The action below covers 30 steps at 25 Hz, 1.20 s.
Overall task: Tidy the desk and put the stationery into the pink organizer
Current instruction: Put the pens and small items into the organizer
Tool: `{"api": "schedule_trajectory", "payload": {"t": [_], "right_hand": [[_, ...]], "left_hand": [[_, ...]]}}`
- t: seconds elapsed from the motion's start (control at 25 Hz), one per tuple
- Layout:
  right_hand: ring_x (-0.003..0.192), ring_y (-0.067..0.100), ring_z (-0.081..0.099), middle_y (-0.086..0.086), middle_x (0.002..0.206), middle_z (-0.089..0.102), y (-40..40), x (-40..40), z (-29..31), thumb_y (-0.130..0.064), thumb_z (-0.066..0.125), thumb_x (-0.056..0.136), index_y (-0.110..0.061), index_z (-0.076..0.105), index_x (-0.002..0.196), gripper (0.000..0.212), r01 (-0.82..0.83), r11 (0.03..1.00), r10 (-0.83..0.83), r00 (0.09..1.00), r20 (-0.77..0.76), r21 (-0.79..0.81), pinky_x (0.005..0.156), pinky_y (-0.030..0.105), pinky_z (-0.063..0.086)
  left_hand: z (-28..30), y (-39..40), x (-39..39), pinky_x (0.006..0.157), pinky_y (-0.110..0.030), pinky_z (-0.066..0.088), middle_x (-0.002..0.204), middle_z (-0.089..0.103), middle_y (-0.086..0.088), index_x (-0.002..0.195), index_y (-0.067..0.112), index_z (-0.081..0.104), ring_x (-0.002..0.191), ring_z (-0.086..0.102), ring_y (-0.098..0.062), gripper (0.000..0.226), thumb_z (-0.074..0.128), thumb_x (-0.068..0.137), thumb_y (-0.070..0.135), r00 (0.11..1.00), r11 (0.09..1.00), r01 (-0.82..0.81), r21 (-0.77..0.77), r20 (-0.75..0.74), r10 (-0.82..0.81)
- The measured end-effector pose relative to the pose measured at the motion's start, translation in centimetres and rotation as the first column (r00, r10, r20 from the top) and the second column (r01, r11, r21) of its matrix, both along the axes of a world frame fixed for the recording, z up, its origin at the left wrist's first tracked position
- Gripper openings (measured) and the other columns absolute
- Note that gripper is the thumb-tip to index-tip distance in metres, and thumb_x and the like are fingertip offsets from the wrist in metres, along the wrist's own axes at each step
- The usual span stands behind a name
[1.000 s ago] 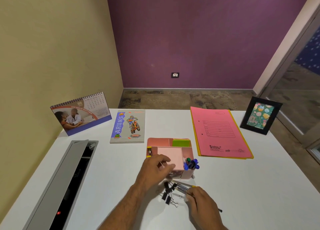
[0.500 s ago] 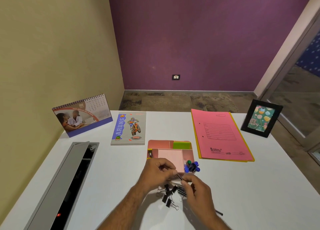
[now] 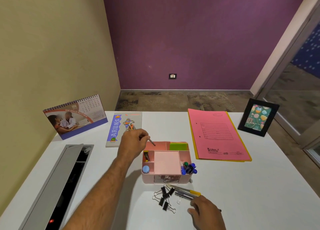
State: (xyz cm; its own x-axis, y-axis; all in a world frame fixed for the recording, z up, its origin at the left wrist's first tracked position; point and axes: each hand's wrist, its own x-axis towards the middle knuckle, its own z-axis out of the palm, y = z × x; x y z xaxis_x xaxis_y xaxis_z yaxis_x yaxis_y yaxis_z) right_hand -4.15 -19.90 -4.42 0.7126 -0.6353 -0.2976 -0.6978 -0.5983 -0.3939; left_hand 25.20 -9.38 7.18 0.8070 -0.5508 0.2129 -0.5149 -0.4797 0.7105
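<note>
The left hand point(image 3: 133, 143) pinched a pen point(image 3: 152, 142) over the pink organizer's point(image 3: 166, 177) back slot; best dropped tip-first. The right hand point(image 3: 206, 210) gripped more pens point(image 3: 185, 192).

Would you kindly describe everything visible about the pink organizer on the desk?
The pink organizer looks like matte plastic, sitting upright mid-desk, divided into open compartments. One back slot holds green sticky notes, the right holds blue-capped pens, the centre a pink pad. The left hand lowers a pen over its rear-left slot.
</note>
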Motion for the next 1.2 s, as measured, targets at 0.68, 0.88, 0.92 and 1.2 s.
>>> {"api": "schedule_trajectory", "payload": {"t": [0.68, 0.88, 0.92, 1.2], "right_hand": [[0.087, 0.016, 0.063, -0.004, 0.097, 0.055, -1.0, 0.4, -3.0, -0.036, 0.061, 0.087, -0.03, 0.07, 0.094, 0.012, -0.017, 0.985, 0.03, 0.997, 0.073, -0.173, 0.063, 0.031, 0.049], [0.062, 0.006, 0.057, -0.012, 0.081, 0.054, -1.0, -0.5, -4.4, -0.038, 0.078, 0.069, -0.038, 0.063, 0.077, 0.016, 0.0, 0.974, 0.018, 0.997, 0.08, -0.226, 0.039, 0.021, 0.039], [0.061, 0.004, 0.056, -0.013, 0.081, 0.054, -0.8, -0.5, -4.2, -0.037, 0.077, 0.069, -0.039, 0.062, 0.078, 0.017, 0.01, 0.973, 0.019, 0.992, 0.122, -0.233, 0.039, 0.019, 0.039], [0.085, -0.009, 0.056, -0.029, 0.094, 0.053, 0.1, 2.1, 2.0, -0.019, 0.058, 0.091, -0.034, 0.067, 0.099, 0.019, 0.064, 0.995, -0.015, 0.837, 0.547, -0.071, 0.068, 0.005, 0.042]], "left_hand": [[-3.9, -1.9, -1.3, 0.078, -0.032, 0.054, 0.1, 0.07, -0.005, 0.103, 0.021, 0.073, 0.093, 0.063, -0.021, 0.016, 0.062, 0.093, 0.026, 0.979, 0.848, -0.016, 0.53, 0.179, -0.093], [-4.6, -1.7, -1.1, 0.084, -0.035, 0.056, 0.102, 0.068, -0.005, 0.104, 0.019, 0.073, 0.096, 0.062, -0.022, 0.018, 0.061, 0.094, 0.027, 0.975, 0.83, -0.026, 0.557, 0.199, -0.103], [-4.6, -1.5, -1.1, 0.085, -0.035, 0.054, 0.106, 0.067, -0.005, 0.108, 0.019, 0.072, 0.099, 0.061, -0.022, 0.021, 0.058, 0.095, 0.028, 0.973, 0.83, -0.024, 0.558, 0.202, -0.108], [-2.8, -1.0, -4.6, 0.067, -0.016, 0.052, 0.096, 0.071, 0.0, 0.101, 0.018, 0.075, 0.08, 0.063, -0.005, 0.016, 0.069, 0.091, 0.028, 0.922, 0.967, 0.207, -0.146, -0.302, -0.243]]}}
